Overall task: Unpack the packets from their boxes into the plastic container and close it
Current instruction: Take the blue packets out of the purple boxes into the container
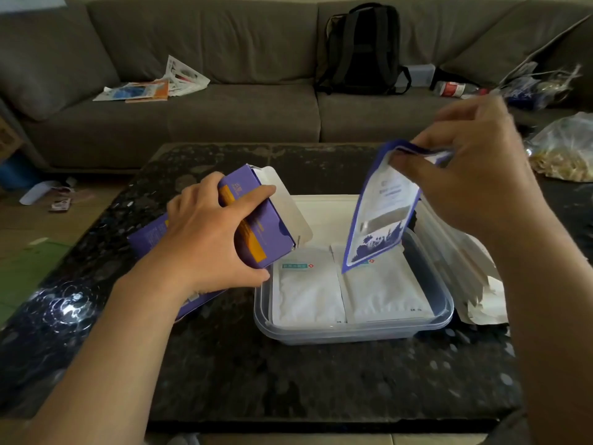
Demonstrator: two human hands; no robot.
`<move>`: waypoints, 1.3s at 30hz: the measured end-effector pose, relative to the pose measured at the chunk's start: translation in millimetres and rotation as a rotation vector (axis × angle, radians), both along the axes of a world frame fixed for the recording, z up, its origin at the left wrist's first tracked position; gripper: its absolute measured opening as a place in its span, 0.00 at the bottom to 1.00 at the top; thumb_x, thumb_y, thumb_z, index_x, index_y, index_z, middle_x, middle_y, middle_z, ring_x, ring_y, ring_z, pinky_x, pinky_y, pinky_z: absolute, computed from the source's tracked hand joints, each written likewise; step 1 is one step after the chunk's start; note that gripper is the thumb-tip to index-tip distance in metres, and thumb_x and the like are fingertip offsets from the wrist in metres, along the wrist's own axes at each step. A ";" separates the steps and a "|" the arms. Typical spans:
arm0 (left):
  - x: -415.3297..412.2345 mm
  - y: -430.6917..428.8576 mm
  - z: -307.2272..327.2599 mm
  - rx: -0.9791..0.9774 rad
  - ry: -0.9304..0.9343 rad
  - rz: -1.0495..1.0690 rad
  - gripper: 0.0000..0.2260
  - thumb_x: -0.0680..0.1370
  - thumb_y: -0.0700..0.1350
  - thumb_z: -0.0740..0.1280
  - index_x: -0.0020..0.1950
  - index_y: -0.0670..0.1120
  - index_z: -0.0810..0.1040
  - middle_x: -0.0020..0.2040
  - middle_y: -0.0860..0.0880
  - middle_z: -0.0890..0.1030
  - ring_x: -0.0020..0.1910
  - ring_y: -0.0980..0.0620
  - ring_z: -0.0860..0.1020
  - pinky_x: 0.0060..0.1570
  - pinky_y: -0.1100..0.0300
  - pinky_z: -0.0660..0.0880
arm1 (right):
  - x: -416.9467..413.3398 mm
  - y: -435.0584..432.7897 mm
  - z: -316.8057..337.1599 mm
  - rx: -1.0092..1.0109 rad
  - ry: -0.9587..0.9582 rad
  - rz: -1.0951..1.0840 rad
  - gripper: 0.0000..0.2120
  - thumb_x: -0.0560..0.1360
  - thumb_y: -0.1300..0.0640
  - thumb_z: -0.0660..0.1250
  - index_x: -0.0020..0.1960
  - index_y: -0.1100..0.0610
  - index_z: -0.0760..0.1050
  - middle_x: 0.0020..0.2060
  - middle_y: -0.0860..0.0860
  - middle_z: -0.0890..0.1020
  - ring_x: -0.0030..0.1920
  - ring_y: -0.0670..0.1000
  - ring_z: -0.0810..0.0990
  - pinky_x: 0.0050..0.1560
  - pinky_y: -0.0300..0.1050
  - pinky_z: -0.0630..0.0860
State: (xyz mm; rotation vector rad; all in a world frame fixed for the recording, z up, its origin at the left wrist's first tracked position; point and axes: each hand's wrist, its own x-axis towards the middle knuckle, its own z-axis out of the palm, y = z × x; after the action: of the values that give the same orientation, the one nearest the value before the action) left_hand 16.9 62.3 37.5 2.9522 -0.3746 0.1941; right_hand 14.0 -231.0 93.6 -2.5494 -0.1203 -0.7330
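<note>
My left hand (pixel 208 239) grips a purple and orange box (pixel 256 220) with its white flap open, tilted at the left rim of a clear plastic container (pixel 353 332). My right hand (pixel 475 168) pinches the top of a purple and white packet (pixel 382 213) that hangs upright over the container's right half. Two white packets (pixel 308 293) lie flat side by side inside the container. A second purple box (pixel 150 239) lies under my left forearm.
The container stands on a dark speckled table (pixel 288 380). Its clear lid (pixel 433 226) leans behind it, and a torn white wrapper (pixel 481 293) lies at its right. A bag of snacks (pixel 564 152) sits far right. A grey sofa (pixel 224 117) with a backpack (pixel 362 49) lies beyond.
</note>
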 end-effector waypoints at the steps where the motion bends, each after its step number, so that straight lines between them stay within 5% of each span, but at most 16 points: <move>1: -0.1 0.8 0.1 -0.003 0.000 0.006 0.54 0.59 0.68 0.77 0.76 0.71 0.48 0.76 0.50 0.49 0.74 0.41 0.53 0.73 0.42 0.54 | -1.7 1.3 1.7 0.012 0.065 0.024 0.12 0.74 0.43 0.69 0.50 0.50 0.82 0.53 0.51 0.80 0.54 0.50 0.78 0.51 0.47 0.77; 4: -0.2 3.6 1.5 -0.011 0.001 0.033 0.54 0.59 0.68 0.78 0.77 0.70 0.48 0.76 0.49 0.48 0.74 0.40 0.52 0.73 0.41 0.54 | -5.4 3.2 3.0 0.130 0.173 0.067 0.03 0.78 0.50 0.69 0.46 0.47 0.78 0.41 0.45 0.82 0.42 0.45 0.81 0.39 0.42 0.78; 10: -0.2 9.2 3.9 -0.014 0.000 0.078 0.54 0.59 0.67 0.78 0.77 0.69 0.50 0.76 0.47 0.50 0.74 0.38 0.53 0.73 0.41 0.54 | 3.4 4.6 -20.1 0.592 0.466 -0.047 0.04 0.78 0.54 0.71 0.46 0.53 0.80 0.42 0.54 0.85 0.43 0.54 0.86 0.48 0.58 0.84; 12: 0.0 10.2 3.5 -0.004 -0.002 0.083 0.54 0.59 0.67 0.78 0.77 0.69 0.49 0.76 0.46 0.50 0.74 0.38 0.54 0.72 0.41 0.54 | 6.6 7.7 -29.0 0.639 0.595 -0.104 0.04 0.79 0.54 0.70 0.48 0.54 0.79 0.43 0.54 0.85 0.42 0.54 0.86 0.42 0.54 0.84; 15: 0.2 10.3 2.7 0.000 -0.002 0.082 0.54 0.59 0.67 0.78 0.77 0.69 0.49 0.75 0.46 0.51 0.74 0.38 0.54 0.72 0.40 0.55 | 11.5 9.7 -43.0 0.431 0.725 -0.172 0.07 0.80 0.52 0.68 0.45 0.53 0.75 0.42 0.52 0.82 0.39 0.50 0.81 0.30 0.42 0.73; 20: 0.6 7.2 4.0 -0.022 0.010 0.073 0.54 0.59 0.67 0.78 0.77 0.69 0.49 0.76 0.47 0.50 0.74 0.38 0.53 0.73 0.41 0.55 | 14.6 13.7 -53.8 -0.024 0.844 -0.240 0.10 0.80 0.50 0.69 0.47 0.56 0.73 0.39 0.52 0.79 0.36 0.50 0.79 0.28 0.39 0.69; 23: 0.3 5.0 3.9 -0.024 0.007 0.061 0.54 0.60 0.67 0.78 0.77 0.68 0.49 0.76 0.48 0.50 0.74 0.38 0.53 0.73 0.40 0.55 | -1.1 23.0 -52.3 -0.318 0.797 -0.279 0.14 0.76 0.49 0.73 0.54 0.54 0.73 0.43 0.51 0.78 0.42 0.51 0.79 0.39 0.43 0.74; 26: 0.2 3.8 3.2 -0.025 0.006 0.055 0.54 0.60 0.67 0.78 0.77 0.68 0.48 0.76 0.48 0.50 0.74 0.39 0.53 0.73 0.40 0.55 | -13.0 35.6 -53.5 -0.560 0.682 -0.241 0.27 0.74 0.43 0.73 0.67 0.54 0.69 0.59 0.56 0.76 0.59 0.58 0.77 0.52 0.52 0.76; 31: -0.4 2.8 3.9 -0.023 0.009 0.055 0.54 0.60 0.68 0.78 0.77 0.68 0.48 0.76 0.48 0.50 0.75 0.39 0.53 0.73 0.40 0.55 | -6.7 50.1 -79.1 -0.528 0.889 0.345 0.46 0.69 0.26 0.67 0.79 0.39 0.52 0.80 0.48 0.59 0.78 0.59 0.61 0.74 0.64 0.62; 39: 0.5 1.1 1.8 -0.038 0.022 0.049 0.54 0.59 0.67 0.78 0.76 0.70 0.48 0.76 0.48 0.50 0.74 0.39 0.54 0.73 0.40 0.55 | -1.5 56.2 -111.1 -0.576 0.859 0.336 0.50 0.61 0.19 0.41 0.79 0.36 0.36 0.82 0.50 0.44 0.81 0.64 0.44 0.76 0.73 0.46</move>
State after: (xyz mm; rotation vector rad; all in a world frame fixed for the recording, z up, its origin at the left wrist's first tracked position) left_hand 17.5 63.4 39.3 2.9255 -0.2930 0.1730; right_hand 12.6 -174.8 -17.5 -3.0125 -0.5035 0.6301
